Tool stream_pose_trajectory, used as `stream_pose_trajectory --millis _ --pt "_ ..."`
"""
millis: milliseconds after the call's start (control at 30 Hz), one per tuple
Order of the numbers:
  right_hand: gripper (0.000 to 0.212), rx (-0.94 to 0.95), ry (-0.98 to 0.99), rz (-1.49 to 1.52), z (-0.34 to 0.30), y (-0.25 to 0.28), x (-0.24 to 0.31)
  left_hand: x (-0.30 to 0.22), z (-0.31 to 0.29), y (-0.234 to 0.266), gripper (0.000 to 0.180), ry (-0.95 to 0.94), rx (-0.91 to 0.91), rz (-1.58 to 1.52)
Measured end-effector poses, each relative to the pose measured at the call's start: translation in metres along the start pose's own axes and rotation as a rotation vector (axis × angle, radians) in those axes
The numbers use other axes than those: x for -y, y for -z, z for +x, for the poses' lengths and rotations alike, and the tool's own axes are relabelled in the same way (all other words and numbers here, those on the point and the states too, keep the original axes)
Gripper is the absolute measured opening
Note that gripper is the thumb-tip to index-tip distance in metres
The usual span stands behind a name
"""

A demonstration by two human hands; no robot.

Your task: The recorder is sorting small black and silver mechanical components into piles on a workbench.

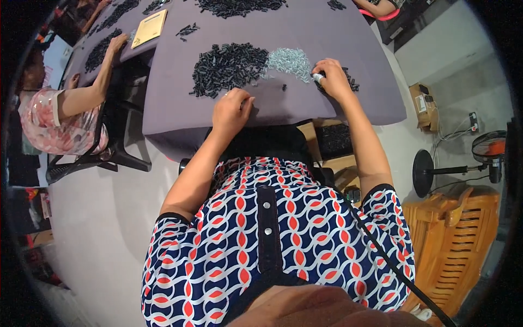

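Observation:
A heap of small black tube-like pieces [229, 68] lies on the cloth-covered table in front of me. Against its right side is a smaller heap of clear, pale blue pieces [290, 61]. My left hand [233, 111] rests at the near edge of the black heap, fingers curled together; what they hold, if anything, is hidden. My right hand [333, 79] is at the right edge of the clear heap, fingers pinched downward. Something whitish shows at its fingers, too small to make out. More black pieces [351, 82] lie partly behind this hand. One small black piece [284, 87] sits between my hands.
The grey-purple tablecloth [169, 98] hangs over the near edge. Further black heaps [239, 5] lie across the table. At left, a seated person's arm [98, 90] reaches to another heap, near a yellow pad [149, 28]. A fan [424, 173] and wooden chair [452, 240] stand at right.

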State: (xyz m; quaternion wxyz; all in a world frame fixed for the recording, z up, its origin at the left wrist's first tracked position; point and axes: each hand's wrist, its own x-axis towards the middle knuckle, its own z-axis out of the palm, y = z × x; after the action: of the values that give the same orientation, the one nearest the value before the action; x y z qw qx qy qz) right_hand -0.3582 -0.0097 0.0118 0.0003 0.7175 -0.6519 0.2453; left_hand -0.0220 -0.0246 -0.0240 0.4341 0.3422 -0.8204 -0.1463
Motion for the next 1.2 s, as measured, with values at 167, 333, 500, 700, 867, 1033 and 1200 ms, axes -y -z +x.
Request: stream_pose_trajectory --millis 167,333,500,700,867,1033,1200 --pt "0.013 -0.101 0.035 0.057 -0.003 0.003 -0.004 0.002 -0.001 -0.001 0.012 -0.010 -0.004 0.001" --pt "0.015 -0.147 -0.207 0.266 -0.011 0.013 0.000 0.003 -0.002 -0.001 0.012 0.002 -0.014 -0.019" --pt "0.020 -0.173 -0.197 0.181 -0.020 0.013 -0.021 0.002 0.000 -0.001 0.012 -0.011 -0.003 -0.012" --pt "0.028 -0.277 -0.074 0.102 -0.036 0.013 -0.024 -0.001 0.002 0.001 0.010 -0.013 0.007 -0.023" --pt "0.053 -0.105 0.040 -0.052 -0.044 0.013 0.022 -0.002 0.001 0.002 0.010 -0.017 0.002 -0.006" --pt "0.044 -0.129 0.060 -0.110 -0.035 0.001 -0.006 -0.004 0.001 0.001 0.010 0.005 0.009 -0.009" --pt "0.033 -0.097 0.047 -0.038 -0.030 0.002 -0.009 -0.002 0.001 0.002 0.010 -0.006 0.004 -0.001"
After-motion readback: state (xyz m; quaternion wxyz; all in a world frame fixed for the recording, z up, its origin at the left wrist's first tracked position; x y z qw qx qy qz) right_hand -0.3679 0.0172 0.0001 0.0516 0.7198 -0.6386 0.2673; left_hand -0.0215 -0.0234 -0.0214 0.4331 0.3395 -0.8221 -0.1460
